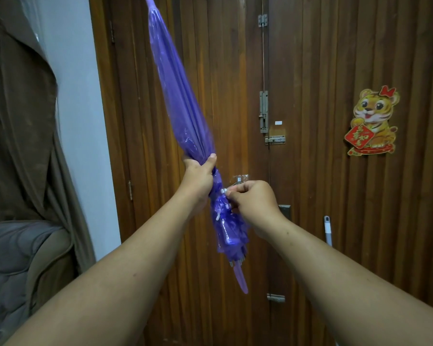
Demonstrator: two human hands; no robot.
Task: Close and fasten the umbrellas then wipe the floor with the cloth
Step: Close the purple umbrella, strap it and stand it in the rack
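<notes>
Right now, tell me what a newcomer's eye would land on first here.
The folded purple umbrella slants up the middle, gripped by the left hand while the right hand pinches its fastening strap. On the wooden door behind, at right, hangs a golden tiger decoration.

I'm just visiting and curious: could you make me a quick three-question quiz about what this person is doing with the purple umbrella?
1. True or false: the purple umbrella is folded shut.
2. Which hand grips the gathered canopy? A) left hand B) right hand
3. Fill in: the right hand pinches the small white ____ at the umbrella's strap.

Key: 1 true. 2 A. 3 fastener. Whether it is already fastened cannot be told. The tiger sticker on the door is only decoration.
</notes>
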